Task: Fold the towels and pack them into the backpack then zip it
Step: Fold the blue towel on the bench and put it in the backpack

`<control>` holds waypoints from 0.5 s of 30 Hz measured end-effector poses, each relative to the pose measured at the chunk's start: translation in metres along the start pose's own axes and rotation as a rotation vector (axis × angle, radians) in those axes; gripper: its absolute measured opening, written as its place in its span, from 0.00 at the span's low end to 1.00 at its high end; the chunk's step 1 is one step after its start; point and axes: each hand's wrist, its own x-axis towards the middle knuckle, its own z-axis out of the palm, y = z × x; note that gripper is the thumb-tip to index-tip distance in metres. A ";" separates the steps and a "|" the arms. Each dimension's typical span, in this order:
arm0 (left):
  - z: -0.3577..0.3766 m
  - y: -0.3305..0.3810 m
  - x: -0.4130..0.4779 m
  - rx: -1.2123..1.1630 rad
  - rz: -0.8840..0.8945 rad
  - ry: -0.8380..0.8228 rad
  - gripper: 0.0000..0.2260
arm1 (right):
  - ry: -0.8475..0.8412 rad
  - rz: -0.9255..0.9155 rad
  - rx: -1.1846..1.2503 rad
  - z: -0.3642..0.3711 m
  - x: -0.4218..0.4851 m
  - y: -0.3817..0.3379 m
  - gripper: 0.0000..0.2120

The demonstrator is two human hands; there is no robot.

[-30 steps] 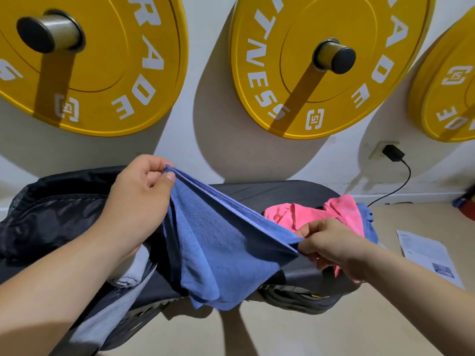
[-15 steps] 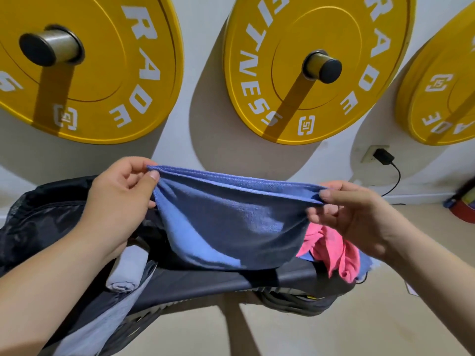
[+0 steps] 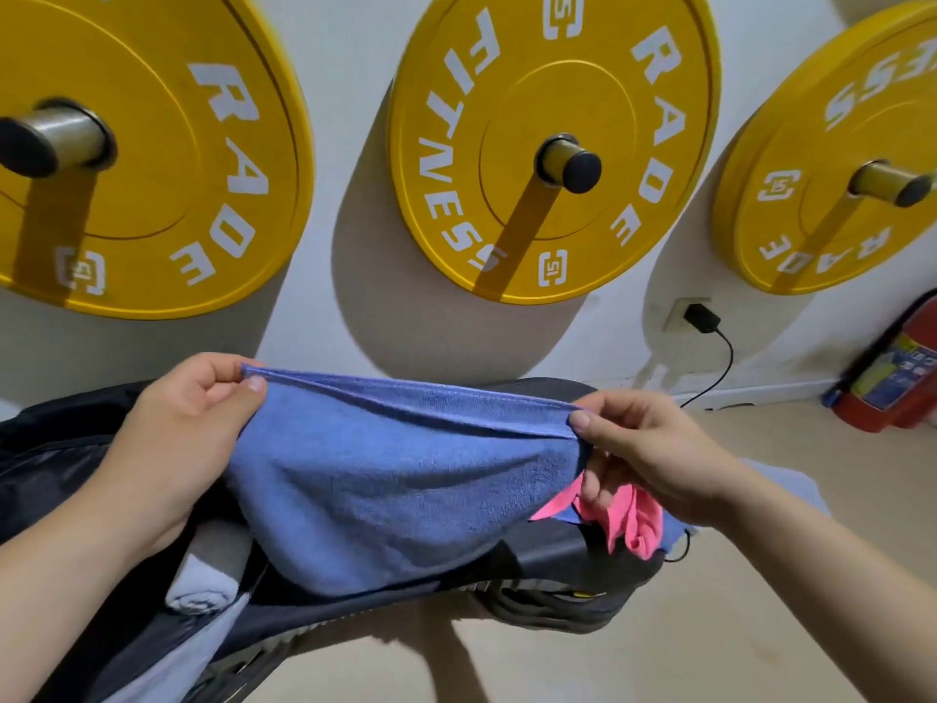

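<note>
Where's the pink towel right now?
Head view, right of centre: the pink towel lies crumpled on the dark bench, just under the right hand and partly hidden by the blue towel.

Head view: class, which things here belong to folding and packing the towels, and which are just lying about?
Job: blue towel, pink towel, rolled grey towel, backpack, left hand, right hand.
Lying about: yellow weight plates, charger, fire extinguisher.

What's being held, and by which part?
Both hold the blue towel by its top edge: left hand at one corner, right hand at the other.
</note>
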 end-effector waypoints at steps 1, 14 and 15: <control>-0.001 0.001 -0.001 -0.015 -0.009 0.001 0.03 | -0.030 0.035 0.087 -0.001 -0.001 -0.001 0.12; -0.003 0.004 -0.005 0.014 -0.046 -0.019 0.04 | -0.005 -0.024 -0.064 0.000 0.003 0.009 0.05; -0.003 0.001 -0.006 0.028 -0.073 -0.043 0.03 | 0.016 -0.035 -0.074 -0.001 0.003 0.009 0.06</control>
